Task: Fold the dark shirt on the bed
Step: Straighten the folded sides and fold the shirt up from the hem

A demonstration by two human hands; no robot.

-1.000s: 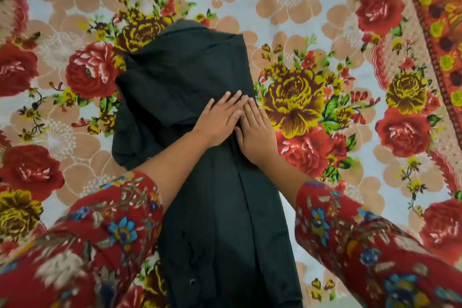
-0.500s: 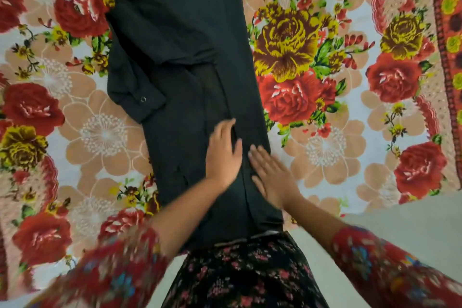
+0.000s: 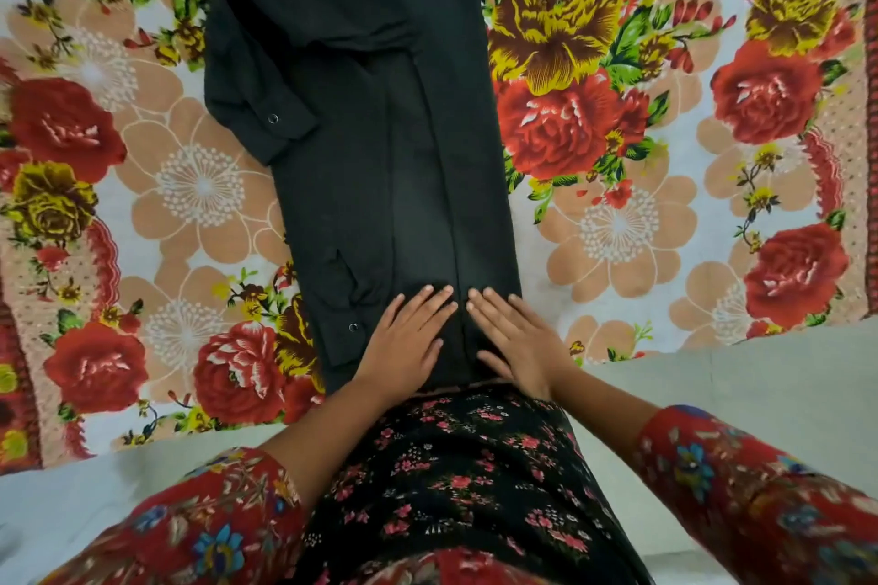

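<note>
The dark shirt [image 3: 380,133] is laid flat on the bed [image 3: 617,228] as a long thin strip. Its sides seem folded in already, but one sleeve [image 3: 259,109] is seen poking out. The end-to-end folds are judged not yet done. Its near end is pressed by the left hand [image 3: 408,342] and the right hand [image 3: 518,342], with fingers straight and close together. Nothing is gripped.

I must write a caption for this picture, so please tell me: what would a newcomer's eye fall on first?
First, the dark shirt, folded into a long strip down the middle. Around it spreads the bright sheet with big red and yellow flowers. At the shirt's near end, the left hand and right hand lie flat on it, side by side.
</note>
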